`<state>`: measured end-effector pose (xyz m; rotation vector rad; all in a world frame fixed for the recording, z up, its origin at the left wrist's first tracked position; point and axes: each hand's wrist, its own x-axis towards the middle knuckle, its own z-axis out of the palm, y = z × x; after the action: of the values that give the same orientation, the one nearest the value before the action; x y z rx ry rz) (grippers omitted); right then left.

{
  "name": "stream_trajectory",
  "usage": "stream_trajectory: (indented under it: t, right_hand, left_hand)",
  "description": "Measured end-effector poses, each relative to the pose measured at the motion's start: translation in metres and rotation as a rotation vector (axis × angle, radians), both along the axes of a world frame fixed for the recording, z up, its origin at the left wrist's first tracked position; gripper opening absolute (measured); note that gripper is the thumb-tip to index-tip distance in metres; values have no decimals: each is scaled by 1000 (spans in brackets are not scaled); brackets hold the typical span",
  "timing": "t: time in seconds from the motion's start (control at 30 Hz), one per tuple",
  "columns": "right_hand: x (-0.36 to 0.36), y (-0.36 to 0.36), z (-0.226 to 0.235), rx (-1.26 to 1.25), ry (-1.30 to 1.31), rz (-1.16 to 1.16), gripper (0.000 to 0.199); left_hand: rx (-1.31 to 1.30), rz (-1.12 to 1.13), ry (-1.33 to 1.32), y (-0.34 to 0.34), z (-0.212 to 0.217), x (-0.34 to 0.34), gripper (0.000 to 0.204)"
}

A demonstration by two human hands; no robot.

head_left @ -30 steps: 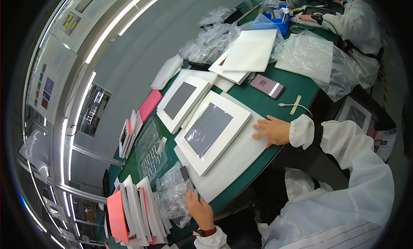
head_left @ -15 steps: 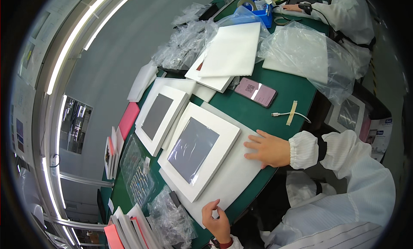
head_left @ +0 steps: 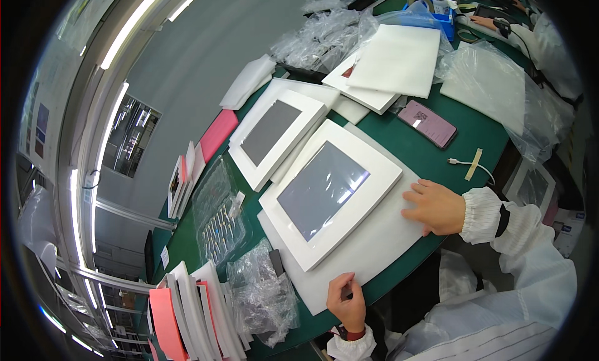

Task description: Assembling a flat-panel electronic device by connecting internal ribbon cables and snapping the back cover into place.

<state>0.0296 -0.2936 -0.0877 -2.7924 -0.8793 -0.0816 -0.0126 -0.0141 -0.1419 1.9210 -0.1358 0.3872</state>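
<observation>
White-framed square panel with a grey glass face, lying flat, face up, on a white foam sheet at the near edge of the dark green tabletop. Its sides run diagonally, one corner toward the person.

Right hand: palm down, fingers spread flat on the foam sheet just beside the panel's right edge; holds nothing.

Left hand: at the sheet's near corner, fingers closed on a small dark object, too small to identify.

Second white-framed grey panel: just behind the first, same diagonal lie.

Pink phone and white cable: right of the panels, on bare green surface.

Crumpled clear plastic bags: left of the sheet, crowding that side.

Grey wall with strip lights beyond the far edge.
</observation>
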Motion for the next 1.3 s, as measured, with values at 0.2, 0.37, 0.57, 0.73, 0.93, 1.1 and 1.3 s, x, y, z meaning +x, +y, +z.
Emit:
stream_trajectory:
  t: [0.2, 0.37, 0.57, 0.73, 0.93, 1.1, 1.3]
  right_hand:
    - [3, 7, 2, -46, 18, 1, 33]
    - [2, 7, 4, -64, 27, 11, 36]
    - [1, 9, 6, -31, 29, -23, 42]
    - [-2, 11, 7, -12, 19, -39, 45]
    - [-2, 11, 5, -17, 49, -51, 47]
    - [-5, 7, 4, -44, 51, -51, 47]
    - [6, -3, 9, 75, 210, 31, 57]
  left_hand:
    - [-86, 8, -93, 5, -1, -3, 20]
    - [-65, -25, -82, 7, -2, -2, 27]
    - [-132, -32, -95, 9, -5, 0, 29]
    - [-194, -42, -111, 12, -2, -1, 29]
    - [-225, -28, -114, 10, -4, 0, 25]
    - [-204, -69, -82, 8, -7, -1, 16]
    - [-184, -52, -49, 10, -2, -4, 17]
